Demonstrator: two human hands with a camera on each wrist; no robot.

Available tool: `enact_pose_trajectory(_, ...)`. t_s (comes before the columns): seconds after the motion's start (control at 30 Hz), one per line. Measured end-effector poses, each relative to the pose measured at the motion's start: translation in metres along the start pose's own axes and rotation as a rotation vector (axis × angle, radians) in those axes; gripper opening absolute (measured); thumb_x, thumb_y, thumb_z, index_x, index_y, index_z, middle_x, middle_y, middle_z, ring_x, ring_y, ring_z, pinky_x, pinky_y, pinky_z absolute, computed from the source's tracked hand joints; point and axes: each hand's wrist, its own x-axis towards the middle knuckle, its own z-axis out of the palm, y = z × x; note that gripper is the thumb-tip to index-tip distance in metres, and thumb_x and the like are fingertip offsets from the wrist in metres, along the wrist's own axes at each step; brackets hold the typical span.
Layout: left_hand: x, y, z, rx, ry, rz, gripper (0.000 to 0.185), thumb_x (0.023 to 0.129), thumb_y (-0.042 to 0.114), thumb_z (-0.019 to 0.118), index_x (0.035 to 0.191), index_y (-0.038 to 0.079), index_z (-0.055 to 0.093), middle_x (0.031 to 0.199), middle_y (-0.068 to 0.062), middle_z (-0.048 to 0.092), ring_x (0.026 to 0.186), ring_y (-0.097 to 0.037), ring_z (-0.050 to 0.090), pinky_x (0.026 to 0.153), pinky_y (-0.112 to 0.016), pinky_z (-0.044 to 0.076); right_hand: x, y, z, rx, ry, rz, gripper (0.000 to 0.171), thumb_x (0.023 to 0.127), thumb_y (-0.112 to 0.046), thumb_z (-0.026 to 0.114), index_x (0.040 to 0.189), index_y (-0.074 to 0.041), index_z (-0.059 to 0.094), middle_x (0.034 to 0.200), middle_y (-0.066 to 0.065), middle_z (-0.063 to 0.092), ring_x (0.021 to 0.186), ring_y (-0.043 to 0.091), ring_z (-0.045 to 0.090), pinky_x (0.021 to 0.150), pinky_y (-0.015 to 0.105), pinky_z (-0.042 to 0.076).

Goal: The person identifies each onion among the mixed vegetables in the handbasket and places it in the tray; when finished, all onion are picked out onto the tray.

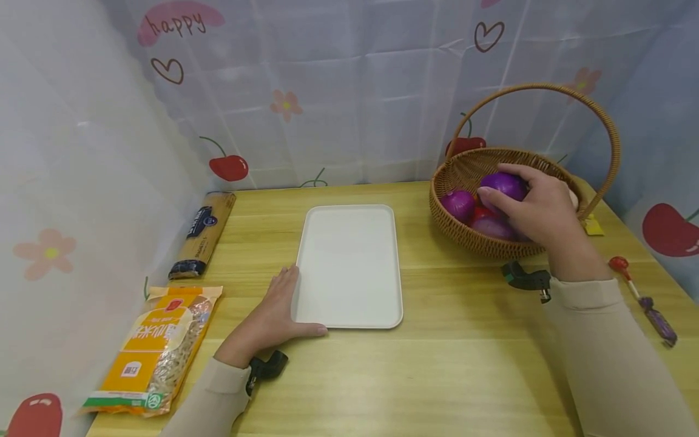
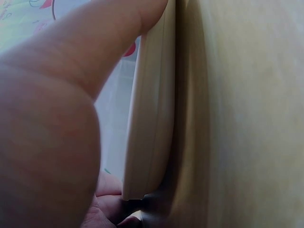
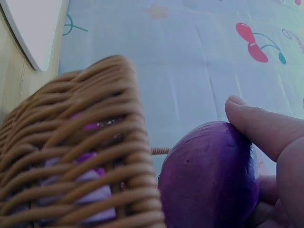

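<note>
A white rectangular tray (image 1: pixel 349 267) lies on the wooden table. My left hand (image 1: pixel 275 312) rests at its near left corner, thumb along the front edge and fingers against the left side. In the left wrist view the thumb (image 2: pixel 109 42) touches the tray's rim (image 2: pixel 149 114). Over the wicker basket (image 1: pixel 464 233), my right hand (image 1: pixel 546 203) holds a smooth, deep-purple round vegetable (image 1: pixel 505 185) between thumb and fingers. The right wrist view shows this purple vegetable (image 3: pixel 209 175) beside the basket's woven wall (image 3: pixel 95 142). A purple onion (image 1: pixel 459 205) and something red lie in the basket.
The basket's tall handle (image 1: pixel 546 87) arches over it. Noodles in a paper-coloured pack (image 1: pixel 204 233) and an orange food bag (image 1: pixel 155 352) lie on the left. A lollipop (image 1: pixel 619 264) and a purple-wrapped stick (image 1: pixel 658 321) lie at right. Printed curtains surround the table.
</note>
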Motion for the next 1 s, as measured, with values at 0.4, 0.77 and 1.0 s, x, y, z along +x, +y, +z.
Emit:
enact_pose_trajectory(0.4,0.0,-0.001,0.001,0.004,-0.007,0.004,0.146,0.072,0.075,0.085,0.167,-0.004,0.006,0.173,-0.02,0.006,0.159,-0.036,-0.002,0.126,-0.053,0.006,-0.008,-0.016,0.004,0.043,-0.015,-0.049,0.085,0.093,-0.063,0.072,0.158,-0.014,0.05,0.152,0.029,0.049,0.127,0.055,0.052,0.097,0.075,0.046)
enact_pose_trajectory(0.77,0.0,0.0,0.0,0.0,-0.011,0.002,0.146,0.072,0.074,0.085,0.167,-0.004,0.006,0.173,-0.02,0.005,0.159,-0.035,-0.002,0.126,-0.054,0.006,-0.014,-0.029,0.015,0.103,-0.024,-0.123,0.079,0.093,-0.056,0.076,0.158,-0.017,0.052,0.153,0.025,0.05,0.127,0.053,0.054,0.095,0.073,0.048)
enact_pose_trajectory(1.0,0.0,0.002,-0.001,0.006,-0.014,-0.001,0.145,0.073,0.072,0.086,0.166,-0.004,0.006,0.173,-0.021,0.005,0.159,-0.036,-0.002,0.126,-0.054,0.006,-0.018,-0.039,0.027,0.071,-0.017,-0.205,0.072,0.092,-0.049,0.082,0.152,-0.018,0.059,0.15,0.02,0.056,0.127,0.049,0.055,0.097,0.071,0.049)
